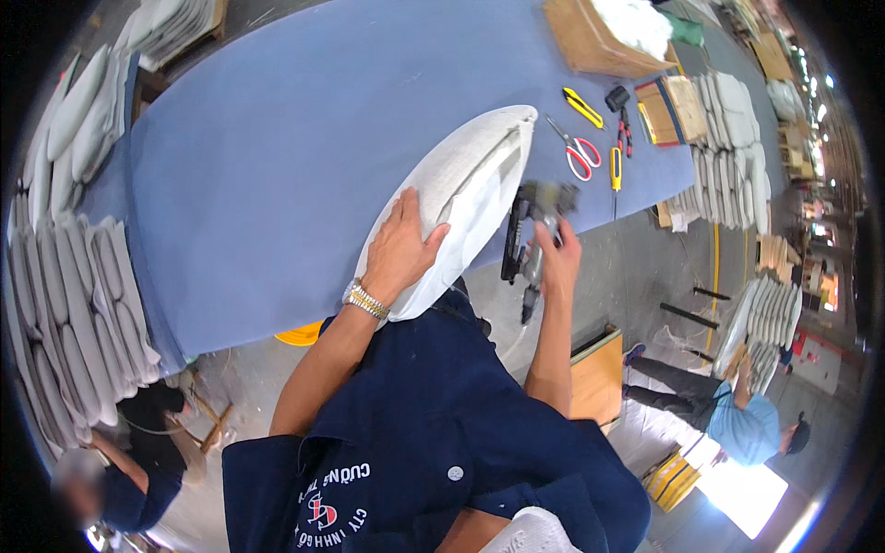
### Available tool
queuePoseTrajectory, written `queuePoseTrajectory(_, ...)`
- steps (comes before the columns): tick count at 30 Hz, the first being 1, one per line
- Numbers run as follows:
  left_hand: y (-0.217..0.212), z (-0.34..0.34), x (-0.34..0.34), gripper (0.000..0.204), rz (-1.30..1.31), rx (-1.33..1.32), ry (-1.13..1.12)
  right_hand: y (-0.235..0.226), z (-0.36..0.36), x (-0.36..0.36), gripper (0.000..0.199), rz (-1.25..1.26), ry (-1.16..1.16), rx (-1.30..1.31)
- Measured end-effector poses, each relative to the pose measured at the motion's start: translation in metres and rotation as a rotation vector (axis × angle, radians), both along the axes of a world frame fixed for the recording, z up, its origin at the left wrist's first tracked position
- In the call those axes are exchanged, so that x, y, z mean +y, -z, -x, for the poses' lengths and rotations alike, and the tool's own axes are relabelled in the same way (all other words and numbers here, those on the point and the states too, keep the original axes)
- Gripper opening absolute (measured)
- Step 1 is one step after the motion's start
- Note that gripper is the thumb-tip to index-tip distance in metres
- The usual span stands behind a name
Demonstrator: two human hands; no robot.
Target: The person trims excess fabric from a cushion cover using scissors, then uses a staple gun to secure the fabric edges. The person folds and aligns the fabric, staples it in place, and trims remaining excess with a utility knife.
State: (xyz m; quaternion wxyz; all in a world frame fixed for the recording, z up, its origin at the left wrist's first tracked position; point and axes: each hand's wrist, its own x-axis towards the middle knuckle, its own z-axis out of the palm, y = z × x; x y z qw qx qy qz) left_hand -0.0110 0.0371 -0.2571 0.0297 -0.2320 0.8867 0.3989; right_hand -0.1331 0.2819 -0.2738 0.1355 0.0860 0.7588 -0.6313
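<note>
A light grey upholstered cushion [392, 217] stands tilted at the near edge of the table, its white underside [466, 230] and a fold of fabric turned to the right. My left hand [403, 241] lies flat on its grey cover, thumb and fingers spread; a metal watch is on that wrist. To the right of the cushion, my right hand [560, 258] is wrapped round a black and grey pneumatic staple gun [518, 241]. The staple gun is apart from the cushion and partly blurred, with a hose leading down from its handle.
On the blue-covered table [258, 166] lie red-handled scissors [581, 158], a yellow cutter [583, 108], a yellow-handled screwdriver [616, 168] and a black mallet [618, 97]. A cardboard box [590, 41] stands behind. Stacked grey cushions [78, 313] flank both sides; two people are nearby.
</note>
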Motion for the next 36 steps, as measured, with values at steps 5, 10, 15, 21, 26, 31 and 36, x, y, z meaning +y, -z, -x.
queuePoseTrajectory(5, 0.003, -0.001, 0.002, 0.083, 0.007, 0.016, 0.019, -0.048, -0.025, 0.004, 0.041, -0.085, -0.162, 0.077)
queuePoseTrajectory(10, 0.006, 0.003, 0.003, 0.082, 0.024, 0.025, 0.011, -0.077, -0.025, -0.008, 0.043, -0.16, -0.698, 0.486)
queuePoseTrajectory(15, -0.011, 0.007, 0.003, 0.08, -0.014, -0.057, -0.008, -0.061, -0.028, -0.042, 0.039, -0.141, -0.696, 0.29)
queuePoseTrajectory(21, -0.001, 0.001, 0.004, 0.08, 0.035, 0.003, 0.004, -0.051, -0.023, -0.045, 0.038, -0.142, -0.768, 0.255)
queuePoseTrajectory(26, -0.001, 0.0, 0.004, 0.082, 0.047, 0.021, 0.005, -0.06, -0.016, -0.05, 0.031, -0.227, -0.869, 0.316)
queuePoseTrajectory(31, -0.001, 0.003, 0.008, 0.087, 0.013, 0.009, 0.009, -0.073, -0.013, -0.06, 0.03, -0.275, -0.912, 0.205)
queuePoseTrajectory(36, 0.002, 0.004, 0.012, 0.089, 0.043, 0.043, 0.009, -0.062, -0.019, -0.053, 0.025, -0.243, -0.852, 0.214)
